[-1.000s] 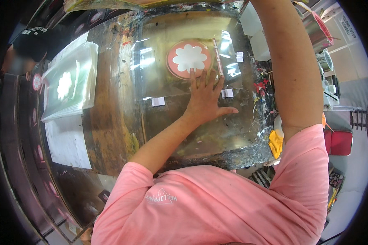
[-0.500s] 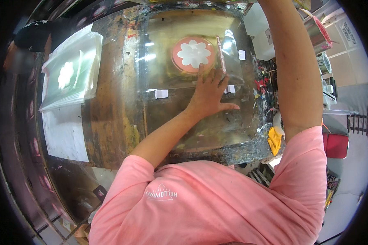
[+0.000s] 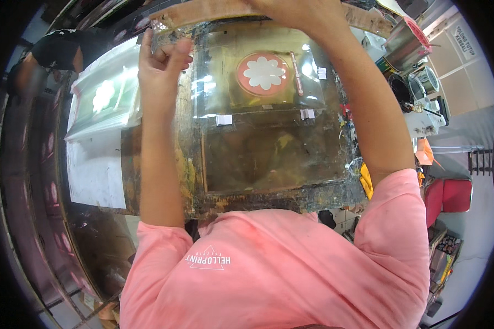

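My right hand [image 3: 302,12] is at the top edge of the view, closed on a long wooden bar [image 3: 203,13] that spans the far side of the table; some fingers are cut off. My left hand [image 3: 164,63] is raised near the bar's left end, index finger and thumb apart, the other fingers curled, nothing visible in it. Between my arms a clear plastic sheet [image 3: 313,90] lies on the glossy board [image 3: 269,153]. On it are a pink disc with a white flower shape [image 3: 263,74] and a narrow pink-and-white strip [image 3: 297,74].
A stack of clear printed plastic sheets [image 3: 101,115] lies left on white paper [image 3: 96,175]. Small white tabs [image 3: 224,119] sit along the near edge of the sheet. Paint cans [image 3: 409,46], a yellow cloth [image 3: 366,181] and a red chair [image 3: 455,196] are right. Another person [image 3: 55,52] bends at far left.
My left hand has lifted off the sheet and moved left and away from me. My right hand has come lower into view, with the wooden bar now visible.
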Demonstrator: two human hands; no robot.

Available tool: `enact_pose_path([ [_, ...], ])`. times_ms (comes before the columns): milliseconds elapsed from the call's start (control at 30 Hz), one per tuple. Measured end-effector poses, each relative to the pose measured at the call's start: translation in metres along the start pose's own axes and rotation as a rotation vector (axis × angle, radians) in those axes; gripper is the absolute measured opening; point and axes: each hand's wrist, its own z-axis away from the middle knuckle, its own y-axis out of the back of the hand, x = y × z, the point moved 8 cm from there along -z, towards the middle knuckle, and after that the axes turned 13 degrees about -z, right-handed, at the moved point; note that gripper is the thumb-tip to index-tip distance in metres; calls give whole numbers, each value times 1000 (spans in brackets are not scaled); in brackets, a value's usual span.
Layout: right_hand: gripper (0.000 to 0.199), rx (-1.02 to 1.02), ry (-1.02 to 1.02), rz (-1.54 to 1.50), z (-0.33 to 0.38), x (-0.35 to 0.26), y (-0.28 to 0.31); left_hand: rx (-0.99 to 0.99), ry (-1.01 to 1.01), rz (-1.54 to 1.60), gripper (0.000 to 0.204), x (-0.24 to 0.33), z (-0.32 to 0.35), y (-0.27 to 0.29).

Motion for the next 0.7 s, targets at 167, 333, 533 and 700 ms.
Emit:
enact_pose_path([
  [167,66,16,44,-23,7,-3,-4,-34,192,-37,60,-22,47,-41],
  [333,71,-94,-1,-16,-13,8,-4,-546,-401,-968,86,-36,155,-185],
  [533,70,-149,-56,-5,-25,17,-7,-655,-410,-1036,100,-57,179,-210],
  [700,69,-38,8,16,-34,20,-4,-641,-400,-1016,100,-52,175,-210],
])
